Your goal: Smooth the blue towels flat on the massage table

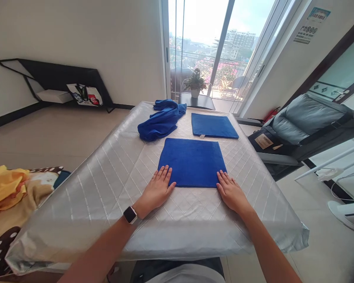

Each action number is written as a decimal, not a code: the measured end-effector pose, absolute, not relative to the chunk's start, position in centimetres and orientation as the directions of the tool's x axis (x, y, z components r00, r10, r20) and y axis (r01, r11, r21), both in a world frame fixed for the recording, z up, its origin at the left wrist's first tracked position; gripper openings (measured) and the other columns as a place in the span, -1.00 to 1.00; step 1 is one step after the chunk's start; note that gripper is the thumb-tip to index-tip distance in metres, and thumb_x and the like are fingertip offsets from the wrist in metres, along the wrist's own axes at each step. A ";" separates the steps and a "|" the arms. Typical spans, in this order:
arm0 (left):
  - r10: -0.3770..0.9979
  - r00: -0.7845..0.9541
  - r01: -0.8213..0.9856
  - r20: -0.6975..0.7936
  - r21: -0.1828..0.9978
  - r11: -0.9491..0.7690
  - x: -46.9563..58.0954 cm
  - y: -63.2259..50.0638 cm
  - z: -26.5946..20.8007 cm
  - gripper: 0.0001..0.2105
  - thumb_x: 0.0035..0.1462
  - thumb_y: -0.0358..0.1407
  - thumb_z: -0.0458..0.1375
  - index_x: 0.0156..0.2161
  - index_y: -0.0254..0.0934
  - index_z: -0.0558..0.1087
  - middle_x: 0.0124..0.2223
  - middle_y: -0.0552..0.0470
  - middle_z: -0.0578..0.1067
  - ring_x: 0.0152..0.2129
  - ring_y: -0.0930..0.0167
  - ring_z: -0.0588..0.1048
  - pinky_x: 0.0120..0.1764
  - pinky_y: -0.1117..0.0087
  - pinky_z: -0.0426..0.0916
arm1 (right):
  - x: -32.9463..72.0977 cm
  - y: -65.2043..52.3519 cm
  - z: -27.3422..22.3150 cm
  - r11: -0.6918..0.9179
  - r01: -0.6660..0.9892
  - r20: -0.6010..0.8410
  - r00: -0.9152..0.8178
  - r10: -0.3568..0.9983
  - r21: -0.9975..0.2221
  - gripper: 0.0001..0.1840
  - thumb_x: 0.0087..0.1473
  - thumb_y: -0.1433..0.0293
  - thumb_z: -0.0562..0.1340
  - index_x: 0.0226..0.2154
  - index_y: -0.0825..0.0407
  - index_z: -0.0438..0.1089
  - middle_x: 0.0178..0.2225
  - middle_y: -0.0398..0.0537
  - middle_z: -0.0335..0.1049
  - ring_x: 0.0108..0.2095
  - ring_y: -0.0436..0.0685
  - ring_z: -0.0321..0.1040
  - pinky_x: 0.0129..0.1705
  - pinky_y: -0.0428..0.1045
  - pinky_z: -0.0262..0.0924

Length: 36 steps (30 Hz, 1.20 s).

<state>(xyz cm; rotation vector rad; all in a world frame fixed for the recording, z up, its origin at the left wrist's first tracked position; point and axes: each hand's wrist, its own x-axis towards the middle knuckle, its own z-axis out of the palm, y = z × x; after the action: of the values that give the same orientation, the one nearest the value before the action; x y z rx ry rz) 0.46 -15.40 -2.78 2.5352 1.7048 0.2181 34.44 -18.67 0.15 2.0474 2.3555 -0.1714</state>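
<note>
A blue cloth [193, 162], folded into a flat rectangle, lies on the silver table cover [112, 169] in front of me. My left hand [157, 186] rests flat on its near left corner, fingers stretched out. At the near right corner, my right hand [230, 190] lies flat with its fingers extended over the edge. Just beyond is a second folded blue cloth [215, 125] with a small white tag at its near edge. A crumpled blue cloth [162, 120] sits to the far left of it.
A grey recliner chair [309, 118] stands close to the table's right side. Beyond the far edge, a potted plant [195, 83] stands on a dark chair by the glass door. Yellow fabric [6, 184] is heaped at the left. A black rack [61, 78] leans near the wall.
</note>
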 end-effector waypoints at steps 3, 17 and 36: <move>0.925 0.369 0.914 0.085 0.149 -0.378 0.5 -15.3 -2.9 -0.31 0.42 0.01 -0.24 0.46 -0.42 0.02 0.50 -0.21 -0.04 0.45 0.20 -0.08 0.42 0.07 -0.11 | 34.7 -17.5 1.4 0.155 0.987 -0.110 -0.159 0.981 -0.048 -0.35 0.43 0.19 -0.18 0.44 0.02 0.03 0.47 -0.03 -0.08 0.47 0.17 -0.16 0.45 0.22 -0.17; 0.929 0.367 0.915 0.055 0.161 -0.371 0.3 -15.4 -2.5 -0.29 0.42 0.03 -0.24 0.45 -0.47 0.03 0.50 -0.24 -0.04 0.45 0.17 -0.07 0.42 0.08 -0.12 | 32.5 -5.2 0.5 0.020 0.996 -0.027 -0.023 0.999 -0.087 -0.29 0.44 0.17 -0.18 0.46 0.23 -0.08 0.49 0.11 -0.20 0.48 0.26 -0.24 0.45 0.19 -0.23; 0.773 0.618 0.752 0.147 0.176 -0.635 17.9 -4.4 0.9 -0.38 0.48 -0.04 -0.29 0.40 -0.43 0.19 0.44 -0.21 0.17 0.41 0.24 0.09 0.40 0.18 -0.05 | 33.2 -5.1 -1.3 0.053 0.992 0.030 -0.049 0.998 -0.117 -0.31 0.43 0.24 -0.20 0.45 0.25 -0.07 0.49 0.18 -0.18 0.48 0.24 -0.25 0.44 0.17 -0.24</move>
<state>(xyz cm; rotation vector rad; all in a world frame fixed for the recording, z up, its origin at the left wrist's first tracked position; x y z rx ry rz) 17.86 -4.36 0.89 2.7373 1.2937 0.3198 33.21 -5.10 -1.28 2.2332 2.3504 -0.1044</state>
